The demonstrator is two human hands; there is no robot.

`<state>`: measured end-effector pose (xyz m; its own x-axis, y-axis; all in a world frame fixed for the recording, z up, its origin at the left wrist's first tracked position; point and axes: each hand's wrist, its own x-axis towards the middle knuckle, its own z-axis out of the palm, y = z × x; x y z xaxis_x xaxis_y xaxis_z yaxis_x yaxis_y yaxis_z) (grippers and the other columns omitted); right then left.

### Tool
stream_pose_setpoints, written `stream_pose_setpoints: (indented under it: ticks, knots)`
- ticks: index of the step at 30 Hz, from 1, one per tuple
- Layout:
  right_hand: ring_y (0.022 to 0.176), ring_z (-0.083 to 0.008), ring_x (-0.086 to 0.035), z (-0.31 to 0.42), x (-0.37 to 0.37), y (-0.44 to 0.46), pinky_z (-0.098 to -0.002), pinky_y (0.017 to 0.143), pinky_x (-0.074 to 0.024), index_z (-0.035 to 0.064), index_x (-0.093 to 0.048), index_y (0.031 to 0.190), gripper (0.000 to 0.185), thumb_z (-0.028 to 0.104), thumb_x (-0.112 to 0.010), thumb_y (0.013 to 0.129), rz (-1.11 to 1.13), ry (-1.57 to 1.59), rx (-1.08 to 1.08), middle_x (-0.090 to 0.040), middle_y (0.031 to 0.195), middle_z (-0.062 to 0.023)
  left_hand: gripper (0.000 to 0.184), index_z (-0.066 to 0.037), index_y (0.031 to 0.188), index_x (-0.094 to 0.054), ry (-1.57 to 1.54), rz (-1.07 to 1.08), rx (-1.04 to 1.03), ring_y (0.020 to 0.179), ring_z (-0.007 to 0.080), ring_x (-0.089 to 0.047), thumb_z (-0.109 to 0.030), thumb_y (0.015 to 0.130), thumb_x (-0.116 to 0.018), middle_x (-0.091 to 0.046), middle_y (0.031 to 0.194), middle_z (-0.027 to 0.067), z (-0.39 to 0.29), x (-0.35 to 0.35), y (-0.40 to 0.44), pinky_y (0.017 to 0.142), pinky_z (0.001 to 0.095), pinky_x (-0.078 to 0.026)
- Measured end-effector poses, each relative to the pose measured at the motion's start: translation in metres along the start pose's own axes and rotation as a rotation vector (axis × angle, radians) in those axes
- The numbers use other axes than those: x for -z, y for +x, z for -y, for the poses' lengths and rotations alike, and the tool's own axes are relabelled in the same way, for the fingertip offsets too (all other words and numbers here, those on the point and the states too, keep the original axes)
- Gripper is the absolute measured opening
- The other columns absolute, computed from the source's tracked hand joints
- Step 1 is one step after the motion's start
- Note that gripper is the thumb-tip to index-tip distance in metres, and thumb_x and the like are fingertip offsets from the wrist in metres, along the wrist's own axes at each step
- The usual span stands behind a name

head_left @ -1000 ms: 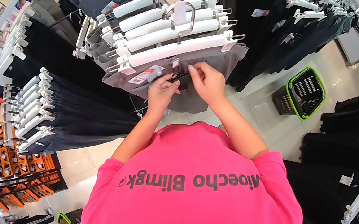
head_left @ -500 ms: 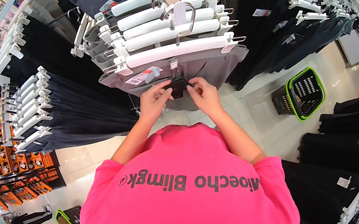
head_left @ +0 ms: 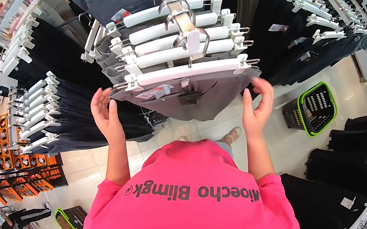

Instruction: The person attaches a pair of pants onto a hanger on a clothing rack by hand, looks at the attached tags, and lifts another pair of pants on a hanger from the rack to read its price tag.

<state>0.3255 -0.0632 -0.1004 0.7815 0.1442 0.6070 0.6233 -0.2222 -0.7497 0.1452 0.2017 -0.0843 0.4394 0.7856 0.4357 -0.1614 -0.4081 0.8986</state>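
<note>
Grey trousers (head_left: 211, 95) hang from a white clip hanger (head_left: 191, 71) at the front of a metal rail (head_left: 174, 0). A small black tag (head_left: 188, 97) lies against their waist, beside a red and white label (head_left: 150, 94) with a grey security tag. My left hand (head_left: 106, 113) is at the left edge of the trousers, fingers apart, holding nothing that shows. Near their right edge, my right hand (head_left: 257, 105) is open, thumb and fingers spread. Whether its fingertips touch the fabric is unclear.
More white hangers (head_left: 177, 40) with grey garments are behind. Dark trousers (head_left: 89, 117) hang at the left, and black ones (head_left: 323, 212) at the right. A black basket with a green rim (head_left: 300, 105) stands on the floor; another (head_left: 59, 214) is at the bottom left.
Both hands have let go of the black tag and moved apart to the two sides of the trousers. The view has shifted, and a shoe now shows below the trousers.
</note>
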Motion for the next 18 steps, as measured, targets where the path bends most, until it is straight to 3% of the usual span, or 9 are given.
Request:
stream_pose_setpoints:
  ticks: [4, 10, 14, 16, 17, 18]
  knots:
    - [0.115, -0.0331, -0.041, 0.003, -0.011, 0.033, -0.0393, 0.095, -0.0327, 0.0008, -0.043, 0.121, 0.049, 0.011, -0.060, 0.077, 0.029, -0.159, 0.286, -0.044, 0.126, -0.0176, 0.038, 0.002, 0.122, -0.040, -0.114, 0.028, 0.088, 0.104, 0.0164, -0.048, 0.003, 0.084, -0.048, -0.050, 0.113, 0.0129, 0.006, -0.011, -0.006, 0.091, 0.0272, -0.036]
    - [0.110, -0.0338, -0.044, -0.021, -0.028, 0.051, -0.0419, 0.092, -0.0347, 0.0049, -0.052, 0.114, 0.043, 0.014, -0.064, 0.074, 0.064, -0.148, 0.415, -0.046, 0.121, -0.0158, 0.036, 0.002, 0.117, -0.044, -0.073, -0.030, 0.025, 0.098, 0.0158, -0.050, 0.002, 0.082, -0.052, -0.051, 0.108, 0.0108, -0.002, -0.025, -0.015, 0.089, 0.0281, -0.038]
    - [0.102, -0.0316, -0.048, -0.046, -0.032, 0.062, -0.0406, 0.087, -0.0370, 0.0068, -0.055, 0.109, 0.040, 0.014, -0.065, 0.071, 0.123, -0.045, 0.492, -0.049, 0.115, -0.0152, 0.019, 0.003, 0.101, -0.052, -0.075, -0.174, 0.102, 0.090, 0.0145, -0.053, 0.000, 0.082, -0.051, -0.055, 0.098, 0.0082, -0.010, -0.029, -0.022, 0.083, 0.0266, -0.042]
    - [0.100, -0.0317, -0.049, -0.051, -0.030, 0.069, -0.0400, 0.086, -0.0370, 0.0071, -0.056, 0.108, 0.039, 0.014, -0.065, 0.070, 0.179, 0.001, 0.520, -0.049, 0.113, -0.0163, 0.017, 0.004, 0.097, -0.054, -0.127, -0.212, 0.107, 0.089, 0.0147, -0.054, -0.007, 0.084, -0.052, -0.056, 0.095, 0.0081, -0.007, -0.028, -0.028, 0.082, 0.0259, -0.042]
    - [0.101, -0.0318, -0.048, -0.051, -0.027, 0.072, -0.0400, 0.086, -0.0367, 0.0063, -0.056, 0.108, 0.039, 0.015, -0.065, 0.071, 0.222, 0.037, 0.498, -0.049, 0.113, -0.0162, 0.024, 0.004, 0.097, -0.055, -0.139, -0.215, 0.099, 0.090, 0.0157, -0.054, -0.017, 0.086, -0.052, -0.056, 0.095, 0.0090, -0.006, -0.026, -0.030, 0.081, 0.0264, -0.043]
    - [0.101, -0.0318, -0.048, -0.051, -0.024, 0.075, -0.0400, 0.087, -0.0365, 0.0054, -0.055, 0.109, 0.040, 0.015, -0.065, 0.071, 0.265, 0.071, 0.474, -0.049, 0.114, -0.0161, 0.024, 0.004, 0.097, -0.055, -0.128, -0.239, 0.089, 0.090, 0.0157, -0.054, -0.017, 0.086, -0.052, -0.056, 0.095, 0.0090, -0.009, -0.025, -0.033, 0.081, 0.0264, -0.043]
